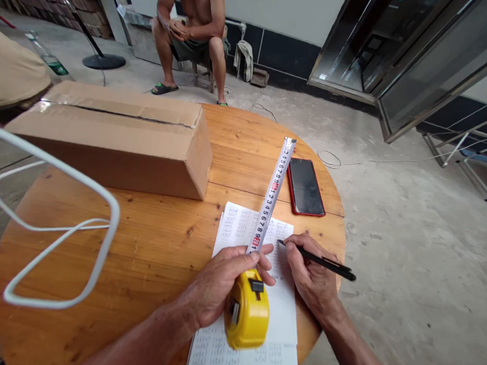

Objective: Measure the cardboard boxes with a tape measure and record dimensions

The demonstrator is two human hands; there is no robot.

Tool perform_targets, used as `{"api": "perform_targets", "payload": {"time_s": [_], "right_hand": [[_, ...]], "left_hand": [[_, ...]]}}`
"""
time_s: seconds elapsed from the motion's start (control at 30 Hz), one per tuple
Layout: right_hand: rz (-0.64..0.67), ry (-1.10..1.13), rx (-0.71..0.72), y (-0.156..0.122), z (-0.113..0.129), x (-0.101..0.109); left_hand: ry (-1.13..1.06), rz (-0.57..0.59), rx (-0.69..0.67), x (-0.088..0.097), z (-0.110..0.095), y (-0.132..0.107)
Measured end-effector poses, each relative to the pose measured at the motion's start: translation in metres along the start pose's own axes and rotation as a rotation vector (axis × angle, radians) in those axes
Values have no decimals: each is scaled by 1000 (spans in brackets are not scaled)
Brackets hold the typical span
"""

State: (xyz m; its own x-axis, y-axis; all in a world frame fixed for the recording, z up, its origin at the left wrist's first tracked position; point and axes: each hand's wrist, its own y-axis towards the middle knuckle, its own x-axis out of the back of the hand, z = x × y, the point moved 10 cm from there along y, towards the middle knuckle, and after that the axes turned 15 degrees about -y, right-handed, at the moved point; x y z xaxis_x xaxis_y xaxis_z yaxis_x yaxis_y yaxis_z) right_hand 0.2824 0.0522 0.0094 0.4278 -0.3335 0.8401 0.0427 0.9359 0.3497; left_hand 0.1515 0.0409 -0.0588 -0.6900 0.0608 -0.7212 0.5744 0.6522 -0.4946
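My left hand (227,277) grips a yellow tape measure (254,312) near its mouth, thumb on the blade. The silver blade (272,199) sticks out away from me, past the top of the paper, its end hook at the far tip. Between the fingers of my right hand (314,272) is a black pen (325,261), its tip pointing left near the sheet. Under both hands lie white paper sheets (246,362) covered with handwritten figures in columns. Just beyond the right hand, a phone in a red case (307,187) lies face up.
A closed cardboard box (116,139) sits on the far left of the round wooden table (144,264). A white bent wire frame (106,239) juts in at left. Across the floor, a person (192,26) sits with hands together. Thin cables (367,160) run over the concrete floor.
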Motion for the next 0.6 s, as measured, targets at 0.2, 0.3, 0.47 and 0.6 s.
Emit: {"api": "perform_targets", "payload": {"time_s": [0.2, 0.3, 0.47, 0.6], "right_hand": [[11, 14, 9, 0, 1, -1], [29, 23, 12, 0, 2, -2], [16, 55, 1, -1, -1, -1], [-3, 45, -2, 0, -1, 1]], "left_hand": [[2, 1, -7, 0, 0, -1], [-7, -8, 7, 0, 1, -1], [-18, -9, 7, 0, 1, -2], [6, -10, 6, 0, 0, -2]]}}
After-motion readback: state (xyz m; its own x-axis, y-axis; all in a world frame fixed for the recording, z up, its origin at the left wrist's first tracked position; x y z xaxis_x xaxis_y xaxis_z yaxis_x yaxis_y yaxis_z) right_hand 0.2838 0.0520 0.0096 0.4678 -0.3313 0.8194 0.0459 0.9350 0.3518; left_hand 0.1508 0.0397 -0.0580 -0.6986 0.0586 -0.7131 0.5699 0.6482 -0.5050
